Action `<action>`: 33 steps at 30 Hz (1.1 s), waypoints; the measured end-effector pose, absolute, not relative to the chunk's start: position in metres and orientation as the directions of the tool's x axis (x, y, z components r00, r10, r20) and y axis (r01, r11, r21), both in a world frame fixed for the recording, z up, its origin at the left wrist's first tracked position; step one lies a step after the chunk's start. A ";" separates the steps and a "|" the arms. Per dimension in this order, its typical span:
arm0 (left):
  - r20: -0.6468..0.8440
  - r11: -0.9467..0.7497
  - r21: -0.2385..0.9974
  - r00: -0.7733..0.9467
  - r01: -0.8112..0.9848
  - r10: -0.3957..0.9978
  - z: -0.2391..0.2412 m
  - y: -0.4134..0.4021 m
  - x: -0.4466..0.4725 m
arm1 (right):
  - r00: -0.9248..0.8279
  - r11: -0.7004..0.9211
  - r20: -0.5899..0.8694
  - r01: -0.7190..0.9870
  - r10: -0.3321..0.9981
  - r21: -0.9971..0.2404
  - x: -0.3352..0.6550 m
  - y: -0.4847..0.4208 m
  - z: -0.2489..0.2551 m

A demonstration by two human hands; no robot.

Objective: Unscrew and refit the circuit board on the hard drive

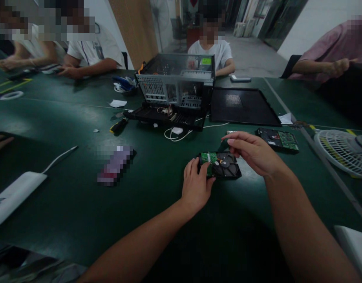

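A hard drive (226, 167), its green circuit board facing up, lies on the dark green table. My left hand (197, 179) grips its left end, fingers along the far side and thumb at the near side. Above the drive's far right corner, my right hand (250, 151) is raised with thumb and fingers pinched together. A small dark thing shows below the right fingertips, too dim to name. A second hard drive (278, 140) lies beyond my right hand, to the right.
An opened computer case (175, 84) stands at the back, with a black side panel (242, 106) beside it. A screwdriver (119, 125), a blurred phone (115, 165), a white power strip (17, 196) and a white fan (342, 151) are on the table. Several people sit around it.
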State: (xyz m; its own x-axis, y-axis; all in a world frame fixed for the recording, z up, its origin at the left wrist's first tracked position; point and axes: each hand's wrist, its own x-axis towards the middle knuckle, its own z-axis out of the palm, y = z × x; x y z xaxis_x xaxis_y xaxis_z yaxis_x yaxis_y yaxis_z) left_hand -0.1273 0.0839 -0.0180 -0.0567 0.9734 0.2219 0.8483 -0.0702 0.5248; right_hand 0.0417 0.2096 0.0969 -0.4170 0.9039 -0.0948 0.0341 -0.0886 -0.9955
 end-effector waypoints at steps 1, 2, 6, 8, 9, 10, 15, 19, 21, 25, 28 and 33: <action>0.219 -0.069 0.524 -0.056 0.849 0.974 -0.018 0.084 -0.127 | -0.387 -0.068 -0.073 0.026 0.919 -0.997 0.042 0.210 0.096; 0.215 -0.067 0.523 -0.055 0.849 0.975 -0.018 0.084 -0.127 | -0.364 -0.060 -0.061 0.015 0.929 -0.998 0.041 0.211 0.095; 0.201 -0.061 0.529 -0.054 0.847 0.978 -0.017 0.084 -0.127 | -0.351 -0.060 -0.062 0.017 0.934 -0.998 0.040 0.211 0.096; 0.198 -0.061 0.530 -0.053 0.846 0.979 -0.016 0.084 -0.127 | -0.365 -0.046 -0.057 0.041 0.929 -0.998 0.039 0.210 0.098; 0.198 -0.061 0.531 -0.054 0.845 0.979 -0.016 0.084 -0.127 | -0.372 -0.042 -0.059 0.053 0.926 -0.998 0.039 0.210 0.098; 0.199 -0.060 0.531 -0.055 0.845 0.978 -0.016 0.084 -0.127 | -0.376 -0.046 -0.066 0.062 0.924 -0.997 0.039 0.210 0.099; 0.206 -0.058 0.533 -0.062 0.844 0.977 -0.017 0.084 -0.127 | -0.412 -0.171 -0.162 0.016 0.896 -0.985 0.040 0.208 0.101; 0.206 -0.061 0.531 -0.059 0.845 0.977 -0.016 0.083 -0.127 | -0.491 -0.269 -0.217 -0.037 0.843 -0.962 0.039 0.205 0.102; 0.205 -0.062 0.529 -0.057 0.846 0.977 -0.015 0.083 -0.127 | -0.510 -0.281 -0.221 -0.044 0.831 -0.959 0.038 0.204 0.103; 0.204 -0.059 0.533 -0.060 0.844 0.977 -0.013 0.083 -0.127 | -0.560 -0.273 -0.220 -0.012 0.799 -0.962 0.039 0.203 0.104; 0.201 -0.060 0.536 -0.059 0.842 0.978 -0.012 0.083 -0.128 | -0.566 -0.246 -0.213 0.018 0.796 -0.969 0.042 0.204 0.105; 0.204 -0.063 0.546 -0.059 0.835 0.977 -0.012 0.083 -0.129 | -0.498 -0.139 -0.132 0.023 0.857 -0.990 0.047 0.207 0.103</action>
State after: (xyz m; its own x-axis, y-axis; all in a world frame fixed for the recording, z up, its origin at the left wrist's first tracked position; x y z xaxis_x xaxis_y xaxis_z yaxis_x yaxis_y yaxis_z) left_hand -0.1285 0.0828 -0.0122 -0.0593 0.9772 0.2039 0.8353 -0.0633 0.5462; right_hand 0.0465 0.2066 0.1025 -0.4979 0.8571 -0.1320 0.0229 -0.1392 -0.9900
